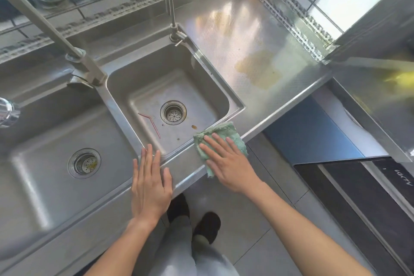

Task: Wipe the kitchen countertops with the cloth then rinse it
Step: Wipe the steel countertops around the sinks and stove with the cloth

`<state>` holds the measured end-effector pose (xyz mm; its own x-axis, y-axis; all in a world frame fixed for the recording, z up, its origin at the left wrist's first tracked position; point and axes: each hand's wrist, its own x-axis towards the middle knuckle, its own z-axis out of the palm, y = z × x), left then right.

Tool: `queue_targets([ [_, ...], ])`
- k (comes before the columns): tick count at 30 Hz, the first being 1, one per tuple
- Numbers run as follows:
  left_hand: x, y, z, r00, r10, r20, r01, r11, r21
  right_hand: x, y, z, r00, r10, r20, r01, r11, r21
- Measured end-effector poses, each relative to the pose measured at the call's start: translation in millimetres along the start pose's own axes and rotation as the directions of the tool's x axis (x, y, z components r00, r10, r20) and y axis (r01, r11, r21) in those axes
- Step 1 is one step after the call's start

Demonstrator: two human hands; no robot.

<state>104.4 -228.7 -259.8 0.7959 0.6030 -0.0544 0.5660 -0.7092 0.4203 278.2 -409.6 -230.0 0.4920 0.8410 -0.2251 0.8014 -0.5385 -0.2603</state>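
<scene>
Green and fluffy, the cloth (pixel 220 141) lay on the front rim of the steel surface (pixel 251 36), at about 5 o'clock from the small sink (pixel 143 78). The right hand (pixel 226 163) pressed down on it with flat, straight fingers (pixel 218 138), not gripping. The left hand (pixel 150 184) was open too, its fingers straight, over the rim between the small sink and the big sink (pixel 40 141).

A yellow stain (pixel 257 69) sat on the surface at about 1 o'clock from the cloth, well apart from it. It had not been wiped yet.

One corner of the cloth hung past the front edge. Because the hand only pressed it, a fast push could make the cloth slide off and drop to the floor (pixel 226 215). The stain could also smear.
</scene>
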Motion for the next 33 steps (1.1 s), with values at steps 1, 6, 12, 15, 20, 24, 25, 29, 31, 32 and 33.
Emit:
queue_targets([
  [1,-0.1,-0.2,0.0,1.000,0.000,0.003,0.000,1.000,-0.002,0.8,17.8,-6.0,0.998,0.066,-0.004,-0.066,0.998,0.005],
  [6,-0.6,-1.3,0.2,1.000,0.002,0.020,-0.002,1.000,-0.008,35.5,69.2,-31.8,0.882,0.471,-0.027,-0.466,0.879,0.101],
  [12,-0.6,-0.4,-5.8,0.999,0.005,0.046,-0.001,0.996,-0.089,50.4,-22.7,-4.6,0.923,0.376,-0.078,-0.368,0.925,0.098],
  [15,1.2,-3.2,-11.4,0.998,0.026,0.059,-0.015,0.984,-0.177,4.2,-55.8,18.9,0.995,0.092,-0.036,-0.091,0.995,0.028],
  [20,12.2,3.8,-16.6,0.985,0.119,0.122,-0.089,0.969,-0.229,-23.5,14.9,1.7,0.996,-0.048,0.073,0.051,0.998,-0.040],
  [24,26.3,24.1,-14.0,0.976,0.141,0.164,-0.097,0.963,-0.250,-0.8,88.2,-28.3,0.967,0.256,0.017,-0.256,0.966,0.028],
  [25,28.8,30.2,-12.4,0.973,0.157,0.171,-0.109,0.959,-0.261,9.9,98.9,-34.0,0.936,0.351,0.012,-0.351,0.934,0.060],
  [29,38.0,53.8,-1.8,0.966,0.185,0.181,-0.128,0.949,-0.287,54.1,82.8,-35.0,0.780,0.623,-0.053,-0.610,0.777,0.157],
  [31,43.2,67.2,4.9,0.972,0.159,0.174,-0.106,0.954,-0.281,58.3,57.3,-25.2,0.771,0.633,-0.070,-0.617,0.770,0.162],
  [32,46.4,73.9,8.3,0.976,0.142,0.167,-0.092,0.957,-0.276,53.3,45.8,-20.2,0.819,0.569,-0.072,-0.556,0.818,0.147],
  [33,50.5,80.9,11.5,0.979,0.124,0.160,-0.078,0.960,-0.269,43.0,37.3,-15.9,0.883,0.463,-0.071,-0.454,0.883,0.118],
])
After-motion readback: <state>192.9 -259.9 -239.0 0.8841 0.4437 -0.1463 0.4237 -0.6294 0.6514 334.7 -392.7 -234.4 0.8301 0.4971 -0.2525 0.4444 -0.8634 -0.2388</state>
